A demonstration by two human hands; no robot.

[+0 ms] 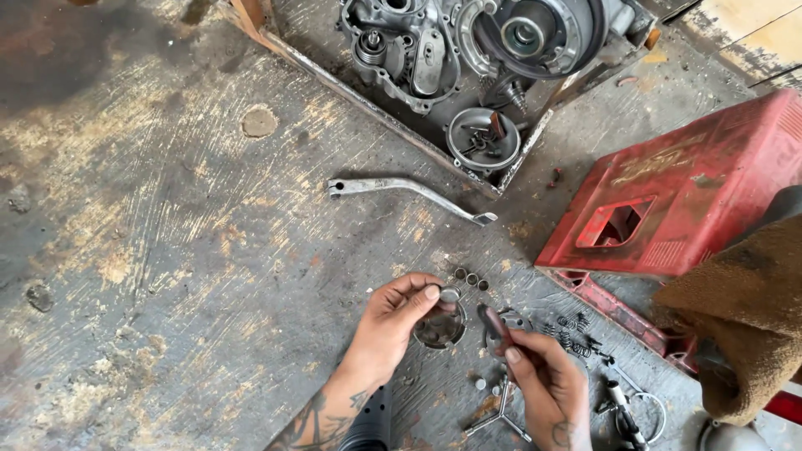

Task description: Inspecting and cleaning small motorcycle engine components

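Observation:
My left hand [399,316] pinches a small round metal ring [449,293] between thumb and fingertips, just above a round metal clutch part [440,328] lying on the floor. My right hand [539,376] grips a tool with a dark red handle [494,324], its tip pointing up-left toward the round part. Three small rollers [471,278] lie in a row just beyond my left fingers. Several small springs [576,332] are scattered to the right of my right hand.
A bent metal lever [409,190] lies on the worn floor. An opened engine case [468,58] sits in a wooden frame at top centre. A red plastic crate [685,192] lies on its side at right, next to a brown cloth [743,317]. A Y-shaped wrench [499,413] is near my wrists.

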